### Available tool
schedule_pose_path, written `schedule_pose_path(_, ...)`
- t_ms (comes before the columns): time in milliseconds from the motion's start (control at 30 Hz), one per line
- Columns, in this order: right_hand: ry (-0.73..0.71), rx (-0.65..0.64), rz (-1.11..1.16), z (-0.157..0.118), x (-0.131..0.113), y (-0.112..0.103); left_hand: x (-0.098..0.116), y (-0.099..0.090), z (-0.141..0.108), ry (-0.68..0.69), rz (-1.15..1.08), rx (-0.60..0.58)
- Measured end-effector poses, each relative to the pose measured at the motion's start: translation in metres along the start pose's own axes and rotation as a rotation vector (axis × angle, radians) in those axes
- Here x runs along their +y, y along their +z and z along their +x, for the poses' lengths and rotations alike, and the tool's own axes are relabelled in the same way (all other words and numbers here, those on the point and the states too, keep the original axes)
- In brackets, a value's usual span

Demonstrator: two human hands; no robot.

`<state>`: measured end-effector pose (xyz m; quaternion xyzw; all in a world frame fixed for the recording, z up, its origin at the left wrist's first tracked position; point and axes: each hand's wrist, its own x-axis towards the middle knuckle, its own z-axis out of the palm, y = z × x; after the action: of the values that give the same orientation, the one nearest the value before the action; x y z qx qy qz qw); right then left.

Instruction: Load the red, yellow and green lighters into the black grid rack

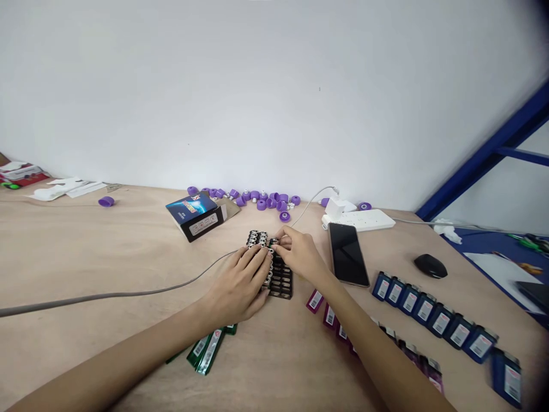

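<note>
Both hands are at a black plastic rack [281, 281] lying on the plywood table [86, 257]. Rows of small silver-ringed black parts [257, 238] sit in the rack's far half. My left hand [242, 283] lies over the rack's left side, with its fingers covering the parts there. My right hand [295, 253] reaches in from the right, its fingertips closed on the rack's far end. What lies beneath my fingers is hidden.
Rows of blue [429, 315], magenta [330, 317] and green [206, 349] labelled packs lie near the front. A phone [348, 254], power strip [358, 220], black mouse [430, 265], printed box [195, 216] and purple caps [261, 200] stand farther out. A grey cable [128, 293] crosses the left.
</note>
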<state>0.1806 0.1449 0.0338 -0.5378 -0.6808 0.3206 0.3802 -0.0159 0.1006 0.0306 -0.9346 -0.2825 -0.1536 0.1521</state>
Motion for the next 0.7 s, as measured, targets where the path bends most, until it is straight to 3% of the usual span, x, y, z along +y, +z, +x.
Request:
schedule_pose_path(333,-0.164,-0.242,-0.212,-0.009,-0.018,-0.018,0.001,0.000,0.000,-0.005,-0.044,0.012)
schedule_pose_path(533,-0.166,-0.185,-0.301,-0.008,-0.029,-0.029,-0.006,-0.014,0.002,-0.056,-0.221,0.013)
schedule_pose_path(700,-0.125,-0.140,-0.517,-0.030,-0.065,-0.040,-0.021,-0.033,0.002,-0.144,-0.346,0.068)
